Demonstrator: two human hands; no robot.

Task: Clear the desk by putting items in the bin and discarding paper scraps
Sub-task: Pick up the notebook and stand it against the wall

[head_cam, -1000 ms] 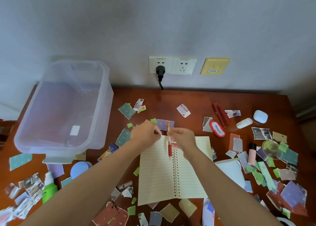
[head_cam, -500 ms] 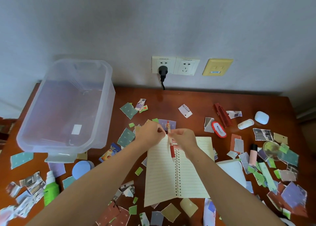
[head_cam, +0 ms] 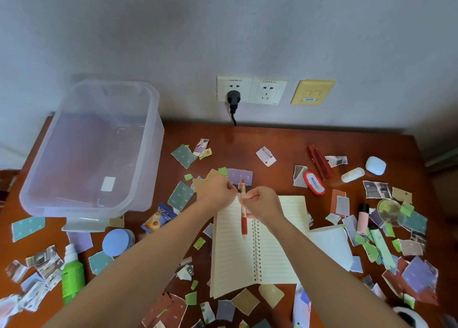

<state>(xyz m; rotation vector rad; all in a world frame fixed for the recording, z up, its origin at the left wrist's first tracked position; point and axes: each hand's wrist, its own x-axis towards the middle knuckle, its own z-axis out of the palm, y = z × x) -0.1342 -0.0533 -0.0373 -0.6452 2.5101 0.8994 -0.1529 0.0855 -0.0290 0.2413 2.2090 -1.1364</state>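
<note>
While your right hand [head_cam: 262, 201] pinches the red pen [head_cam: 244, 226] over the open notebook [head_cam: 277, 253], near the spiral, your left hand [head_cam: 216, 191] sits curled just beside the pen's top. Can't tell whether it grips pen or page edge. Notebook lies mid-desk [head_cam: 285, 139], paper scraps [head_cam: 183, 155] scattered round it. Clear bin [head_cam: 155, 159] stands far left, well apart from the pen.

Soft, rather dim, even light, no hard shadows; a faint sheen on the bench's [head_cam: 247, 141] far side. Edges bow, corners blur.
</note>
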